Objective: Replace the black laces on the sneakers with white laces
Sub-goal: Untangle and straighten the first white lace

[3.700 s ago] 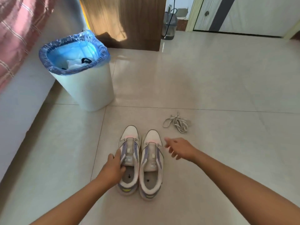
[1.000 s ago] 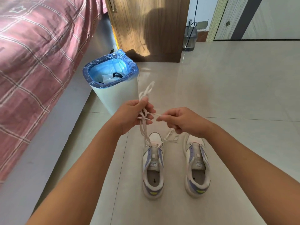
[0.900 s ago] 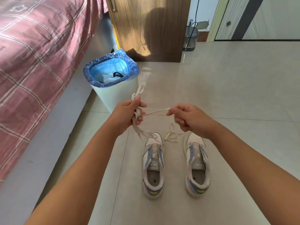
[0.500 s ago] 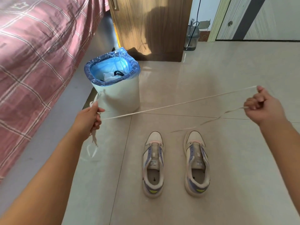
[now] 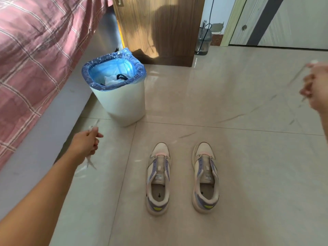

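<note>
Both sneakers are sitting unlaced at lower centre, toes pointing up-frame: left sneaker [image 5: 158,178], right sneaker [image 5: 205,176]. Left hand [image 5: 85,144], mid-left, is curling its fingers round one white lace [image 5: 89,161], ends dangling below the fist. Right hand [image 5: 317,87], at the right edge, is blurred; it looks to be gripping another lace, can't confirm. Left hand is nearer the shoes, so the left sneaker is probably getting threaded first.
</note>
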`<state>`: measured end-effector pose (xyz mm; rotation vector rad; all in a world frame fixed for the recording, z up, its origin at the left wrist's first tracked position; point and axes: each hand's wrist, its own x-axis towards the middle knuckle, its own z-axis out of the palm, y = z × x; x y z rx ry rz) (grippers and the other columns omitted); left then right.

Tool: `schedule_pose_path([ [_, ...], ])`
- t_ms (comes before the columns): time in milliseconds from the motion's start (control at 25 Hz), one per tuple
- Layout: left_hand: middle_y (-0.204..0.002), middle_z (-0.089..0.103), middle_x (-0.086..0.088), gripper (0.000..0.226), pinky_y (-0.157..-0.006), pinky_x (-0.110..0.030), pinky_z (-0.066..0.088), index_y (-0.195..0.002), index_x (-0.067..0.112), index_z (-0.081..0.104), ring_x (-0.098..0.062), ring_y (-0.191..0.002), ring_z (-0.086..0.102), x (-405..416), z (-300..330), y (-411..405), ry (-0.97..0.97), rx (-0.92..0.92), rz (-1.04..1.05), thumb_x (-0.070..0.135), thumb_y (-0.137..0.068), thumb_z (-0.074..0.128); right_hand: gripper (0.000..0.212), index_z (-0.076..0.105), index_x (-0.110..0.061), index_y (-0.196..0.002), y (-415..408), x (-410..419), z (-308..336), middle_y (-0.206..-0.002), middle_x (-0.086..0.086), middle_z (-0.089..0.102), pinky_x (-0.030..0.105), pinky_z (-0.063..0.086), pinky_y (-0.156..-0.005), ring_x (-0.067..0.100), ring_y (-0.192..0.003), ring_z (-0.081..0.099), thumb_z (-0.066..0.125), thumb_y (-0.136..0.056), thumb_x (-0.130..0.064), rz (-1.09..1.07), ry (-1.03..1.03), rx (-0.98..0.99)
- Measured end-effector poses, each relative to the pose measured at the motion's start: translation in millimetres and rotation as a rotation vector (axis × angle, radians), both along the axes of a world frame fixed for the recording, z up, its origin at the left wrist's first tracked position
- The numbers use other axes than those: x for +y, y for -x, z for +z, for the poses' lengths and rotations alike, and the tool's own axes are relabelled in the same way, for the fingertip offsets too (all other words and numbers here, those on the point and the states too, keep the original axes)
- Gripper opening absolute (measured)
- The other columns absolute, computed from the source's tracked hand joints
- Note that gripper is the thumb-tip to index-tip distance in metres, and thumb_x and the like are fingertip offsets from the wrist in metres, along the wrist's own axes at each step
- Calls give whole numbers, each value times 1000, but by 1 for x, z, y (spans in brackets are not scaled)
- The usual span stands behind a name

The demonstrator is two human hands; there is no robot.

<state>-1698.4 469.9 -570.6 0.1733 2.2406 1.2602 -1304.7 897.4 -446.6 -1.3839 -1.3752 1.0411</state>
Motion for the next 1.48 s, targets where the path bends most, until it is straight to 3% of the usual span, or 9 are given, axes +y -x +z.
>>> schedule_pose_path([
  [120, -57, 58, -4, 49, -47, -25, 45, -89, 7, 65, -15, -46, 52, 43, 27, -34, -121, -94, -265, 50, -95, 41, 20, 65, -10, -99, 19, -18, -25, -63, 2, 49, 15, 37, -40, 2, -45, 46, 47, -92, -17, 93, -52, -275],
  [240, -73, 69, -9, 49, -61, -31, 56, -87, 8, 67, -19, -63, 66, 78, 57, -69, -204, -143, -440, 44, -98, 36, 25, 68, 2, -99, 17, -19, -61, -86, 15, 67, 31, 46, -71, 26, -82, 63, 50, -92, -14, 139, -43, -612],
  [440, -71, 67, -5, 31, -47, -19, 50, -86, 10, 66, -7, -46, 55, 97, 76, -100, -179, 11, -538, 28, -99, 44, 32, 57, 6, -119, 16, -46, -114, -128, 23, 55, 30, 42, -88, 34, -118, 52, 48, -94, -12, 531, 257, -1355],
  [680, -68, 65, -3, 41, -45, -22, 45, -94, 4, 68, -10, -43, 48, 91, 77, -96, -165, -40, -443, 34, -99, 41, 45, 44, -15, -139, 115, -149, -155, -144, 12, 40, 33, 32, -108, 27, -129, 41, 52, -94, -20, 1029, 19, -1041],
  [800, -72, 66, -6, 40, -47, -25, 42, -93, 6, 69, -11, -45, 46, 83, 74, -91, -174, -53, -403, 36, -99, 42, 69, 12, -16, -151, 167, -199, -181, -156, 10, 20, 32, 23, -113, 25, -140, 27, 48, -93, -7, 1202, 166, -931],
  [1040, -70, 69, -3, 41, -47, -23, 46, -84, 14, 71, -10, -47, 52, 59, 64, -81, -81, -44, -414, 39, -98, 41, 34, 56, 0, -123, 188, -201, -203, -129, 19, 55, 32, 40, -94, 32, -117, 51, 45, -91, -5, 1026, 143, -935],
  [1280, -75, 69, -16, 27, -56, -34, 56, -96, 5, 50, -24, -52, 61, 64, 62, -88, -223, -272, -337, 23, -102, 31, 36, 61, -5, -119, 85, -93, -164, -123, 23, 56, 37, 43, -84, 38, -108, 56, 40, -90, -3, 251, -7, -953],
  [1400, -82, 72, -15, 27, -68, -40, 59, -97, 5, 50, -31, -68, 69, 66, 67, -93, -295, -323, -414, 24, -102, 32, 41, 49, -6, -134, 64, -108, -146, -137, 20, 38, 38, 41, -91, 38, -112, 52, 46, -94, -9, 425, -13, -1002],
  [1480, -87, 73, -14, 29, -72, -39, 59, -93, 7, 57, -30, -77, 70, 69, 71, -97, -286, -299, -536, 27, -101, 37, 42, 51, -10, -133, 89, -150, -126, -138, 12, 43, 30, 41, -94, 28, -113, 54, 56, -93, -24, 661, 69, -620],
])
